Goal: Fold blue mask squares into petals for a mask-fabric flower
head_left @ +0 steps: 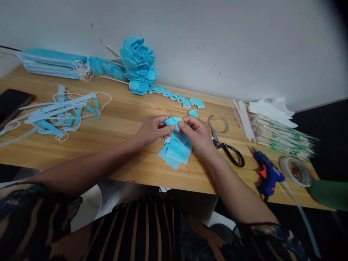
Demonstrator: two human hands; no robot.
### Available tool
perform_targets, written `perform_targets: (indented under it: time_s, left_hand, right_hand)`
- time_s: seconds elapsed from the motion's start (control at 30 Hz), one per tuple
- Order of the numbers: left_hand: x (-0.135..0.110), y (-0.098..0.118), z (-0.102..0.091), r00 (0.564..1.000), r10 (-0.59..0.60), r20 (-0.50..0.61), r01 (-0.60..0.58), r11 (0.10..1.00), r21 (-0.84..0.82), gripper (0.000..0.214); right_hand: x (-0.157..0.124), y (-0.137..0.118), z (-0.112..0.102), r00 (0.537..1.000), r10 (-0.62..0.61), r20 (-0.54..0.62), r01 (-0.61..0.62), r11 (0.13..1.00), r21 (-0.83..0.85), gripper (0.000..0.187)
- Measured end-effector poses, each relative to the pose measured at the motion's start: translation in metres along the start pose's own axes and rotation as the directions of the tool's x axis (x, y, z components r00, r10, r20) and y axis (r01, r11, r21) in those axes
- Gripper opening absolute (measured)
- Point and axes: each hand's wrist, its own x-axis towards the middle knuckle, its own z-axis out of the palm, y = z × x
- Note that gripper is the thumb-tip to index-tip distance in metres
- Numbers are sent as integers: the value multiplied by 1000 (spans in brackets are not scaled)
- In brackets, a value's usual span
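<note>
The cloth [173, 121] is light blue, the shirt [136, 232] black-and-tan striped.

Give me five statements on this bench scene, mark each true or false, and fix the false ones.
1. The left hand and right hand both hold a folded blue piece. True.
2. The blue glue gun lies left of the left hand. False: it lies right of the right hand.
3. The black-handled scissors lie to the right of the right hand. True.
4. The phone lies on the mask stack. False: it lies on the table.
5. Blue flowers lie near the wall. True.
</note>
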Motion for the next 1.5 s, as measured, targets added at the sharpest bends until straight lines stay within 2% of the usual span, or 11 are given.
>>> perform_targets:
  time_s: [0.13, 0.37, 0.53, 0.73, 0.83, 0.97, 1.33, 1.5]
  left_hand:
    - [0, -2, -1, 1000, 16, 1, -16, 1000, 14, 17]
    - [3, -10, -1, 997, 71, 3, -70, 993, -99, 24]
    - [2, -8, -2, 997, 64, -36, -68, 990, -125, 19]
    - [5, -12, -3, 984, 126, -129, -141, 984, -111, 18]
    - [7, -14, -4, 978, 142, -152, -159, 982, -106, 20]
    - [7, -13, -4, 983, 121, -138, -136, 985, -103, 19]
    - [4, -9, -3, 991, 98, -89, -109, 985, -135, 30]
    - [3, -9, -3, 992, 93, -84, -103, 988, -115, 26]
  right_hand:
    - [0, 1, -1, 1000, -1, 6, 1, 1000, -23, 35]
    - [-3, 1, 2, 999, -21, 24, 22, 998, -64, 28]
    - [-3, 0, 4, 1000, -9, 2, 9, 997, -70, 26]
    - [-2, -1, 5, 1000, 0, 6, -1, 999, 39, 21]
    - [-3, 0, 6, 1000, -9, 5, 9, 999, 42, 22]
    - [-3, 1, 6, 999, -20, 37, 20, 1000, -20, 18]
    - [-2, 1, 4, 1000, -19, 17, 20, 995, -93, 18]
    - [-3, -1, 5, 1000, -19, 4, 20, 993, -119, 16]
